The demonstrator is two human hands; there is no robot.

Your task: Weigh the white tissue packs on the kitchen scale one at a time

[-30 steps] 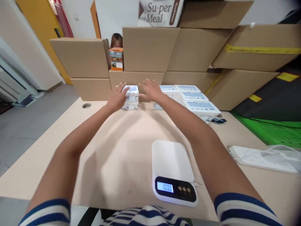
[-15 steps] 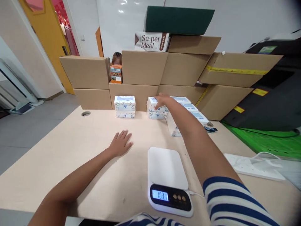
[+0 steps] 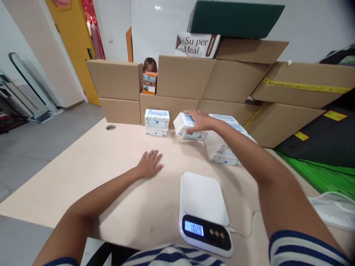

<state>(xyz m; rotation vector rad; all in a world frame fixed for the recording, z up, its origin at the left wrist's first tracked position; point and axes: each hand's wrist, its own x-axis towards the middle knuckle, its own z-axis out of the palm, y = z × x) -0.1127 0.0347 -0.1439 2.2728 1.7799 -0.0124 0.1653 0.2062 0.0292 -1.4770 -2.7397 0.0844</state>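
My right hand [image 3: 198, 121] grips the upper of two stacked white tissue packs [image 3: 180, 123] at the back of the table. That pack is tilted, its left end jutting out past the lower pack [image 3: 195, 136]. My left hand [image 3: 150, 164] lies flat on the tabletop with its fingers spread, holding nothing. Closer to me, a white digital scale [image 3: 203, 195] has a bare platform and a lit display [image 3: 194, 228] that seems to read 1029. Left of the gripped pack stands another two-high tissue stack [image 3: 156, 122]. More tissue packs [image 3: 226, 157] are partly hidden behind my right forearm.
Cardboard boxes [image 3: 184, 75] form a wall along the table's back, topped by a Su-per Meal box [image 3: 195, 45] and a dark green box [image 3: 235, 18]. A person's head [image 3: 150, 64] shows behind a small orange box [image 3: 149, 84]. A cable [image 3: 253, 221] runs right from the scale.
My right hand has closed on the upper tissue pack and tilted it leftward off its stack. The scale's reading has dropped slightly. The view has shifted; my left hand still rests flat.
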